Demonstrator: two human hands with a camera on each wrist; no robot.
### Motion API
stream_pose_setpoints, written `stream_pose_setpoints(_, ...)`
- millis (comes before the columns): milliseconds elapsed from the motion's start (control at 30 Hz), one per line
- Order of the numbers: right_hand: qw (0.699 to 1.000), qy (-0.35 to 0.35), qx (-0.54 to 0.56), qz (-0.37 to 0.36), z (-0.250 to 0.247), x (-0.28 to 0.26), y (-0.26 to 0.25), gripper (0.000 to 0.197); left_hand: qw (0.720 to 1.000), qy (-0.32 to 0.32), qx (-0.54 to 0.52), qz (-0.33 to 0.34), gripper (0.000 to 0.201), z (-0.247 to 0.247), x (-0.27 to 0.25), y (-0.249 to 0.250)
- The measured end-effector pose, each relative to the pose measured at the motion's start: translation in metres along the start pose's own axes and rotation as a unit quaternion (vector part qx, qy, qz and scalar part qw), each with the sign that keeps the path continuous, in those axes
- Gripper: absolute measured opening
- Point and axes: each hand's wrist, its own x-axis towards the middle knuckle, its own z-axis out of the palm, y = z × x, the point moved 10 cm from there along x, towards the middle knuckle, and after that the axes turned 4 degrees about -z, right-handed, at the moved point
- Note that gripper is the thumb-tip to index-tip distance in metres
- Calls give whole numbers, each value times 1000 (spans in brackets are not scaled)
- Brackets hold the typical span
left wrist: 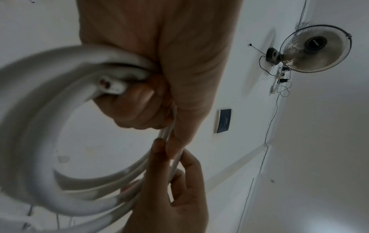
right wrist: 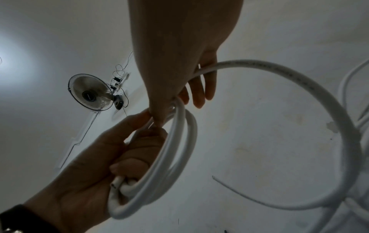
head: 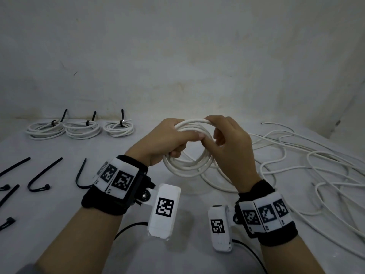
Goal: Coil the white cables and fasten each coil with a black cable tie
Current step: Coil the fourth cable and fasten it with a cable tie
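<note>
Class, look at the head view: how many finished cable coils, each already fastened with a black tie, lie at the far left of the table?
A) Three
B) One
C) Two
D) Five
A: three tied coils lie in a row, the left coil, the middle coil and the right coil, each with a black tie sticking up, while the hands work a fourth coil.

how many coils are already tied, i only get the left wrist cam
Observer: Three tied coils lie in a row at the table's far left, each with a black tie.
Operator: any spare ties left
Observer: Yes, loose black cable ties lie on the table at the near left.
Operator: more cable to coil?
Observer: Yes, loose white cable sprawls to the right of the coil that the left hand and right hand hold.
</note>
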Motion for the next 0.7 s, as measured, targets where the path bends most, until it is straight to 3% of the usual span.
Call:
stream_pose_setpoints(100, 999, 2, 53, 14, 1, 0, 1, 29, 1000, 14, -21, 14, 12, -7, 0, 2)
stream_pose_setpoints(233, 980, 35, 175, 87, -1, 0, 12, 25, 999, -7, -33, 15, 27, -6, 2, 1)
stream_pose_setpoints(433, 957, 118, 204, 171, -16, -5, 36, 22, 999, -22, -23, 7, 33, 7, 2, -1)
stream_pose_setpoints(567, 953, 103, 229, 168, -12, -5, 32, 19, 995, 62, -79, 24, 38, -10, 4, 1)
stream_pose_setpoints(700, 975, 28, 186, 117, 4, -4, 12, 35, 978, 126, -156, 50, 39, -23, 4, 3)
